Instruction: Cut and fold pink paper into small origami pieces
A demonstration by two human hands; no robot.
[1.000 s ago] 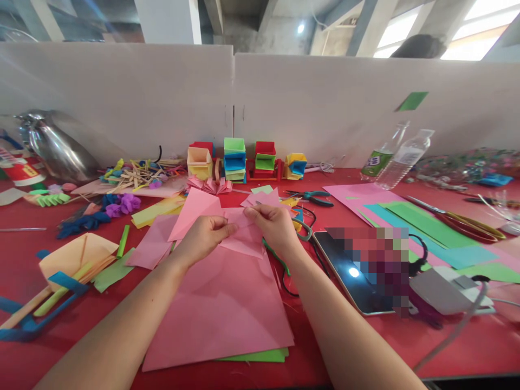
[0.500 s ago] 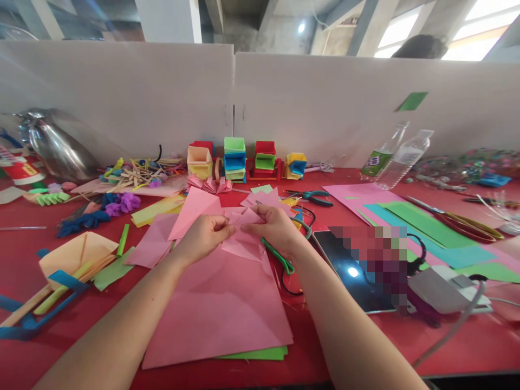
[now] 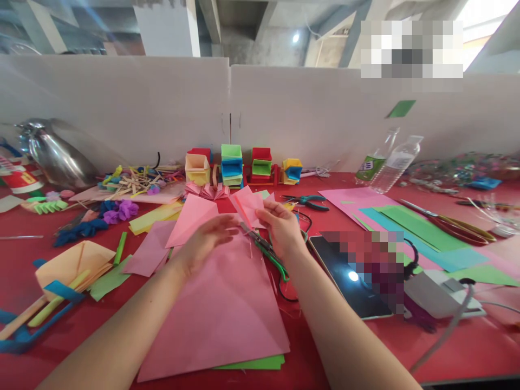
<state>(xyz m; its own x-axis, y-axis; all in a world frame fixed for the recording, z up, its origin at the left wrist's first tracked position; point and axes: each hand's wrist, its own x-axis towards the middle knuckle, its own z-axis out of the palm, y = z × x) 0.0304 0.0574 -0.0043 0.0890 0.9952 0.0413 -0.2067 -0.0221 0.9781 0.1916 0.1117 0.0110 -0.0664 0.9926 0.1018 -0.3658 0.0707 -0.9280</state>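
- The right hand (image 3: 283, 232) pinches a small folded pink paper (image 3: 248, 205) between thumb and fingertips. It is held off the table, at about one o'clock from the big pink sheet (image 3: 221, 309).
- The left hand (image 3: 208, 242) is blurred, loosely open and empty. It hovers over the sheet's far edge, at nine o'clock from the right hand.
- Scissors (image 3: 260, 244) lie just beneath the right hand.
- The held paper already carries folds, but it looks less worked than the pleated pink pieces (image 3: 208, 189) at twelve o'clock, in front of the paper boxes (image 3: 232, 161). The folding seems partway done, with creases left to make.
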